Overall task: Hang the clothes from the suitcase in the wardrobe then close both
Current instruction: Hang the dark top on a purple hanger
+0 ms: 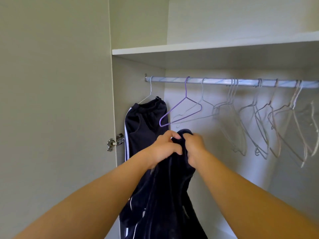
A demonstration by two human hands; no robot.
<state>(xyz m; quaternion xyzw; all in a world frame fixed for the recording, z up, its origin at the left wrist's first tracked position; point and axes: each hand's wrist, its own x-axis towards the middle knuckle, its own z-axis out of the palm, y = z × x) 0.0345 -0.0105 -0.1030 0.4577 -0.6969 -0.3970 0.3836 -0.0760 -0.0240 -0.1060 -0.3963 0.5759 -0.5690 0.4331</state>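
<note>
A home wardrobe (138, 23), seen from just outside its open door (51, 100).

Plain pale panels form a closet compartment, with a flat white shelf (207, 47) across the upper part of the frame and a metal hanging rail (215, 82) fixed just beneath it. A purple wire hanger (180, 109) and a row of pale wire hangers (259, 118) dangle bare along the rail toward the right edge. At the rail's left end, dark track pants (145, 121) with white side stripes hang against the side wall. A metal cabinet hinge (114, 142) joins the door to the side panel at centre left. A dark velvety garment (165, 195) fills the lower middle.
</note>
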